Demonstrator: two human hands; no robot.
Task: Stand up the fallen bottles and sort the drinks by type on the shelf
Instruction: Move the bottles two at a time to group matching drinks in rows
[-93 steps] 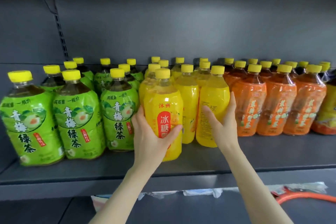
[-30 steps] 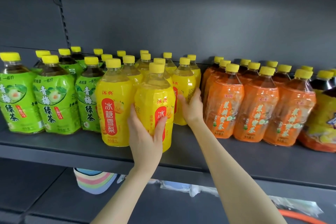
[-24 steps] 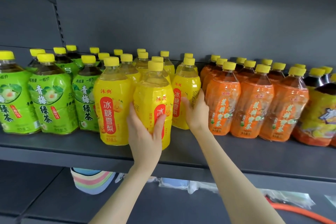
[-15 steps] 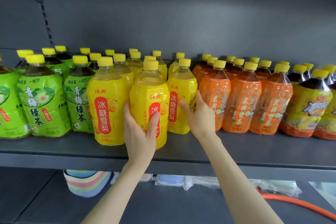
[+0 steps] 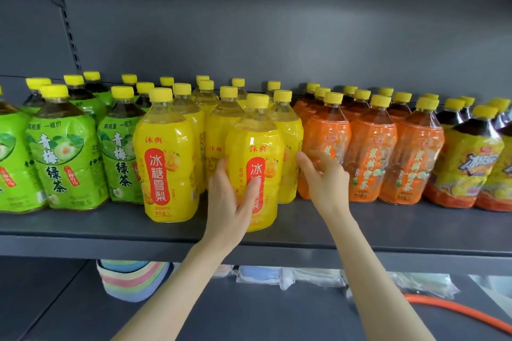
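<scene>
With fingers of the left hand curled round its left side and thumb across the red panel, grips the front yellow bottle. Holds it upright at the shelf front edge, ahead of the other yellow bottles, between green bottles and orange bottles. Shows a yellow cap, clear neck, and yellow wrap with white characters on red. Hides the lower label behind the thumb; cannot tell whether the base rests on the shelf. Holds the right hand loose just right of the bottle, fingers spread, grasping nothing; cannot tell whether the fingertips touch anything.
</scene>
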